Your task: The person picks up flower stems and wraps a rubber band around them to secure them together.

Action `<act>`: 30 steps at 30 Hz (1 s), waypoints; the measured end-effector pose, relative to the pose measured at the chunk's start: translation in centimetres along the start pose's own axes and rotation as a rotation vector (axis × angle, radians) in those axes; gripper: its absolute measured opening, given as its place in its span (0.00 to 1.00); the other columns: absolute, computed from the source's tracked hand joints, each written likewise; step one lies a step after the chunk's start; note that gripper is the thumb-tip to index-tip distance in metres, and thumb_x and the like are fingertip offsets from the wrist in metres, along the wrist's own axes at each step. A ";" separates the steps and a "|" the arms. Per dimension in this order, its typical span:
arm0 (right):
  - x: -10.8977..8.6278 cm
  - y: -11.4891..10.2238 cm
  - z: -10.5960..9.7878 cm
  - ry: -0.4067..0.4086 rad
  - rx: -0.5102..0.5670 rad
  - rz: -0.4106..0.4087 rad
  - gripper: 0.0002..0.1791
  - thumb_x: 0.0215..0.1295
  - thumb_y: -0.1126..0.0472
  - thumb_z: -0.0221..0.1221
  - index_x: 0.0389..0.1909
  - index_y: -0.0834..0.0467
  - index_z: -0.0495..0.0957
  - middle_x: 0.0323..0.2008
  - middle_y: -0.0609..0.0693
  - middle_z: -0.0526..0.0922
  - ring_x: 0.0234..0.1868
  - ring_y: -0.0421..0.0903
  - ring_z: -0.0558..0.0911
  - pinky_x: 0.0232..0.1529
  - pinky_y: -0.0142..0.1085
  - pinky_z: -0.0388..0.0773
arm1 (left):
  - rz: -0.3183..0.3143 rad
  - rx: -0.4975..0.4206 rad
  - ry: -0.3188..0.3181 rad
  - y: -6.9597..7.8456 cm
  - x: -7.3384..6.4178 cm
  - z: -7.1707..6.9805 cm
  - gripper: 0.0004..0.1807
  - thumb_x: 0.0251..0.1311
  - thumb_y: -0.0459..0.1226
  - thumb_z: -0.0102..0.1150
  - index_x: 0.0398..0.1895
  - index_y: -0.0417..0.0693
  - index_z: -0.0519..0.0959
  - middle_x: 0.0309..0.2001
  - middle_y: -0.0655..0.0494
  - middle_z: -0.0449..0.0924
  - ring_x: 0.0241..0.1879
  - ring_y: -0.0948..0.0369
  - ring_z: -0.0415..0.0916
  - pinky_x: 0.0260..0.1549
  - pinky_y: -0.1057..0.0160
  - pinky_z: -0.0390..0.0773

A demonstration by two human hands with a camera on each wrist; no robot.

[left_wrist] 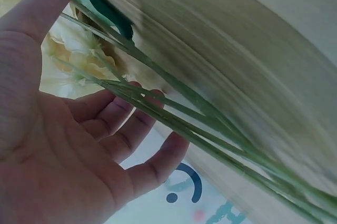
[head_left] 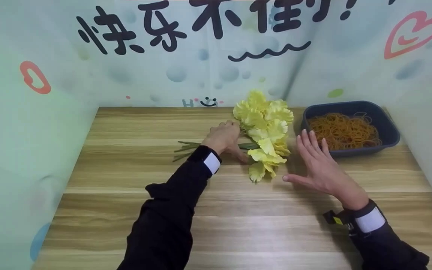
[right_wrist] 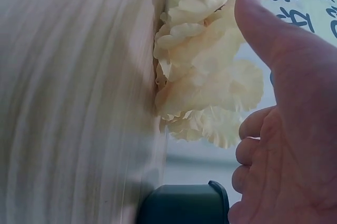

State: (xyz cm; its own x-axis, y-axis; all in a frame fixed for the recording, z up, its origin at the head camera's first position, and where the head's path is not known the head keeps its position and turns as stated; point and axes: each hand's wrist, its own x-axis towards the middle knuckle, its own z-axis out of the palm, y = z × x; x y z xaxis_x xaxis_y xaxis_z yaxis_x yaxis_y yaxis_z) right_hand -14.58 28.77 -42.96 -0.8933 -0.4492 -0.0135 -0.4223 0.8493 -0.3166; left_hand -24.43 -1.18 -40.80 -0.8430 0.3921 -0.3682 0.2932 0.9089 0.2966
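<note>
standing by the table (head_left: pixel 238 225), i can see a bunch of yellow flowers (head_left: pixel 263 123) lying on it just left of the tub (head_left: pixel 390 129), with the heads towards the tub and the stems (head_left: pixel 249 145) pointing the other way. as far as i can judge, the gathering is mostly done: the heads sit close together and the stems run roughly side by side. their ends fan out a little, though, so they could be drawn in more neatly. i see nothing wrapped round the part of the stems that shows, and a tangle of rubber bands (head_left: pixel 345 131) lies in the tub.

the left hand (head_left: pixel 223 138) is over the stems, fingers loosely bent on the far side and thumb well apart on the near side. it isn't clenched; the fingertips are up against the stems, without a pinch. the right hand (head_left: pixel 319 168) grasps nothing, its fingers straight and its thumb spread wide, between the flowers and the tub. whether those fingertips touch the tub's rim, i can't tell.
</note>
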 end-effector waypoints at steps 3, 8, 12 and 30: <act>-0.1 -0.1 0.1 0.008 -0.004 -0.001 0.68 0.65 0.31 0.67 0.84 0.67 0.38 0.84 0.70 0.33 0.85 0.70 0.34 0.82 0.68 0.27 | -0.007 -0.013 0.000 0.2 0.2 0.0 0.59 0.49 0.61 0.82 0.76 0.40 0.64 0.75 0.38 0.67 0.74 0.42 0.67 0.75 0.40 0.68; -0.1 -0.2 0.2 0.021 0.004 -0.016 0.69 0.64 0.31 0.68 0.85 0.66 0.38 0.84 0.69 0.33 0.85 0.71 0.35 0.82 0.67 0.26 | -0.016 -0.053 0.026 0.3 0.7 0.2 0.43 0.58 0.54 0.79 0.67 0.38 0.72 0.69 0.39 0.74 0.69 0.44 0.72 0.71 0.44 0.73; -0.1 -0.2 0.2 0.021 0.014 -0.023 0.69 0.64 0.31 0.68 0.85 0.65 0.37 0.85 0.66 0.31 0.85 0.70 0.34 0.82 0.66 0.25 | -0.038 -0.050 0.062 0.5 1.0 0.3 0.21 0.63 0.45 0.73 0.50 0.42 0.79 0.59 0.43 0.81 0.61 0.46 0.78 0.63 0.47 0.80; -0.1 -0.4 0.1 0.000 0.013 -0.019 0.67 0.66 0.31 0.67 0.85 0.63 0.37 0.85 0.65 0.31 0.86 0.69 0.34 0.83 0.66 0.27 | -0.045 -0.037 0.083 2.1 1.3 1.0 0.16 0.66 0.34 0.60 0.22 0.52 0.66 0.29 0.57 0.70 0.32 0.58 0.69 0.32 0.59 0.74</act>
State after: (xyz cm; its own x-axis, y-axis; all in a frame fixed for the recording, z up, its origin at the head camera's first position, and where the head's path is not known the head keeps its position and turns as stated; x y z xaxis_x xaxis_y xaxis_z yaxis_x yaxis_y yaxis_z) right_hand -14.27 28.45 -42.88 -0.8850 -0.4655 -0.0073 -0.4375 0.8369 -0.3288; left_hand -24.46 1.40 -41.57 -0.8901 0.3362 -0.3077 0.2386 0.9190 0.3139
